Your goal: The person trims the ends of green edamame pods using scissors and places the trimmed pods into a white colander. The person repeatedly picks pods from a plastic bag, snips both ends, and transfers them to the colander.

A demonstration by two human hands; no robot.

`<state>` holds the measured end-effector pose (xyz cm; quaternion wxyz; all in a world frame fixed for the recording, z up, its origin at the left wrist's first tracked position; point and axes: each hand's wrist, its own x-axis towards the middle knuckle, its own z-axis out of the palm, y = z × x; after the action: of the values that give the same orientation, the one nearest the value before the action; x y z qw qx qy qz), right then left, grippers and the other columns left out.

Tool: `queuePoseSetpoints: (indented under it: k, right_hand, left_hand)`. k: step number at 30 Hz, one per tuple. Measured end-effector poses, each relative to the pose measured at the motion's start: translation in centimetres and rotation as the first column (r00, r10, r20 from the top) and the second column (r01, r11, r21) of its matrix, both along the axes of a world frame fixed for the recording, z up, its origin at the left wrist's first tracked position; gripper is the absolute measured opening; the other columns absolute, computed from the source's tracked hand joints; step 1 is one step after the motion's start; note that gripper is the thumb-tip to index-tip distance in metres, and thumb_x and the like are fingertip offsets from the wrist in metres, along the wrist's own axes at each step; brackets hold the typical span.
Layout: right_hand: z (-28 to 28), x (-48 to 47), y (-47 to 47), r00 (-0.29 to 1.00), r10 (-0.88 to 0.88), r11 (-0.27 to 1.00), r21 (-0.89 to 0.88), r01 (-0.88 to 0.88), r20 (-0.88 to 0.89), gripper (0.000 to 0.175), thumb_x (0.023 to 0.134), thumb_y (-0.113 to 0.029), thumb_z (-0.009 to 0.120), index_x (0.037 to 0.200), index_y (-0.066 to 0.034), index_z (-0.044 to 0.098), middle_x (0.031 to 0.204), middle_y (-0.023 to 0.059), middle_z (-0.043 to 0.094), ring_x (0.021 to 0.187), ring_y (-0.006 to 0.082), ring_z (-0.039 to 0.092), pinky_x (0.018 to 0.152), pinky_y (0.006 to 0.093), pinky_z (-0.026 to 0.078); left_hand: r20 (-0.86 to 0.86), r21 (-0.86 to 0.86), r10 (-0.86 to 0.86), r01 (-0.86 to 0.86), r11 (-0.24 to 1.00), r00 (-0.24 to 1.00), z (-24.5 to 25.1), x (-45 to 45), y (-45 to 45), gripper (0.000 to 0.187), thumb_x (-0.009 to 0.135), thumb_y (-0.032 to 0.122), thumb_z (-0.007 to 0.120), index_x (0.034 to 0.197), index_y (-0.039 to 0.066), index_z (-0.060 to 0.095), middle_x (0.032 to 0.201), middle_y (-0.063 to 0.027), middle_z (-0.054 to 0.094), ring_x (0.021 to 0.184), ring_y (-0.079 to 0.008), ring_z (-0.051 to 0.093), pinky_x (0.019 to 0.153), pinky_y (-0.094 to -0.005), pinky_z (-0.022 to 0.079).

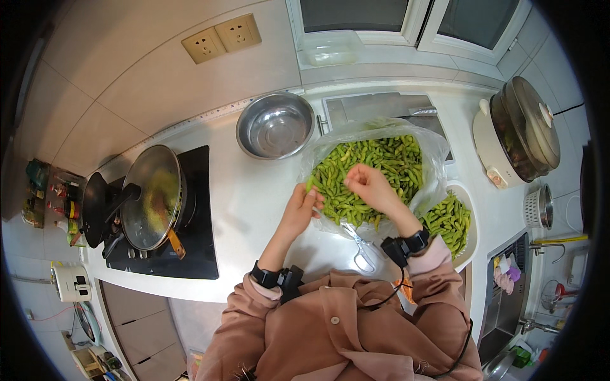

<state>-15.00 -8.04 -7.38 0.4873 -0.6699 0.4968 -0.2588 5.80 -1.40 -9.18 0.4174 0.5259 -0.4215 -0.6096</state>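
Observation:
An open clear plastic bag (431, 143) full of green edamame pods (391, 157) lies on the white counter. My left hand (301, 205), at the bag's left edge, holds a single edamame pod (310, 184) between thumb and fingers. Over the heap is my right hand (369, 185), its fingers curled; whether something is pinched in them cannot be told. Metal scissors (363, 255) lie at the bag's near edge, their blades partly by the plastic. To the right, a white container (472, 224) holds more pods, partly hidden by my right forearm.
A stainless steel bowl (275, 126) stands behind left of the bag. Behind the bag, a cleaver (421, 112) lies on a metal board (352, 105). A lidded wok (152, 197) sits on the black cooktop (202, 238) at left. An electric steamer (495, 143) and a sink (500, 305) are at right.

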Motion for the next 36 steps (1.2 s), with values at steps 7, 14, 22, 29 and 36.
queuePoseSetpoints:
  k: [7, 14, 22, 29, 36]
  right_hand:
    - [0.9, 1.5, 3.2, 0.927, -0.017, 0.964, 0.253, -0.084, 0.374, 0.011, 0.091, -0.012, 0.058, 0.092, -0.0013, 0.055, 0.072, 0.0026, 0.062, 0.057, 0.0061, 0.053, 0.049, 0.0203, 0.041]
    - [0.3, 2.7, 2.4, 0.949, -0.007, 0.988, 0.149, -0.042, 0.316, 0.013, 0.09, -0.014, 0.061, 0.085, -0.0011, 0.059, 0.068, 0.0012, 0.061, 0.057, 0.0075, 0.054, 0.051, 0.0231, 0.043]
    - [-2.1, 4.2, -5.2, 0.616, -0.059, 0.985, -0.145, -0.091, -0.785, 0.017, 0.082, -0.012, 0.06, 0.093, -0.0033, 0.069, 0.09, 0.0148, 0.069, 0.084, 0.0313, 0.067, 0.07, 0.0419, 0.053]
    - [-3.3, 4.6, -4.9, 0.676, -0.223, 0.938, -0.344, -0.047, -0.702, 0.021, 0.078, -0.014, 0.064, 0.097, -0.004, 0.064, 0.085, 0.0117, 0.067, 0.082, 0.0313, 0.066, 0.072, 0.0391, 0.053]
    - [2.6, 0.2, -0.1, 0.96, 0.208, 0.973, -0.059, -0.223, -0.188, 0.016, 0.081, -0.014, 0.065, 0.093, -0.0065, 0.059, 0.084, 0.011, 0.061, 0.08, 0.0288, 0.06, 0.068, 0.0376, 0.047]
  left_hand:
    - [-0.104, -0.023, -0.085, 0.083, 0.996, 0.991, 0.8, -3.2, 0.3, 0.031, 0.101, 0.023, 0.039, 0.122, 0.0, 0.041, 0.097, -0.0057, 0.057, 0.089, -0.0139, 0.058, 0.07, -0.0257, 0.05]
    - [0.041, -0.088, -0.181, 0.184, 0.979, 0.983, 1.0, -1.1, 1.0, 0.024, 0.102, 0.022, 0.038, 0.11, 0.0, 0.043, 0.086, -0.004, 0.055, 0.075, -0.0105, 0.053, 0.065, -0.0242, 0.047]
    - [0.085, -0.116, -0.069, 0.079, 0.99, 0.994, -0.5, -0.5, 0.6, 0.024, 0.102, 0.022, 0.036, 0.11, 0.002, 0.045, 0.086, -0.0028, 0.055, 0.078, -0.0104, 0.054, 0.069, -0.0246, 0.046]
    - [0.003, -0.143, -0.012, 0.013, 0.99, 1.0, -0.3, 0.1, 0.6, 0.024, 0.101, 0.021, 0.038, 0.114, 0.003, 0.046, 0.092, -0.0029, 0.058, 0.087, -0.011, 0.056, 0.075, -0.026, 0.047]
    - [-0.041, -0.028, 0.012, -0.013, 1.0, 0.999, -0.5, 0.1, 0.0, 0.023, 0.1, 0.023, 0.041, 0.114, 0.005, 0.047, 0.092, -0.0017, 0.057, 0.087, -0.0099, 0.057, 0.071, -0.0264, 0.048]
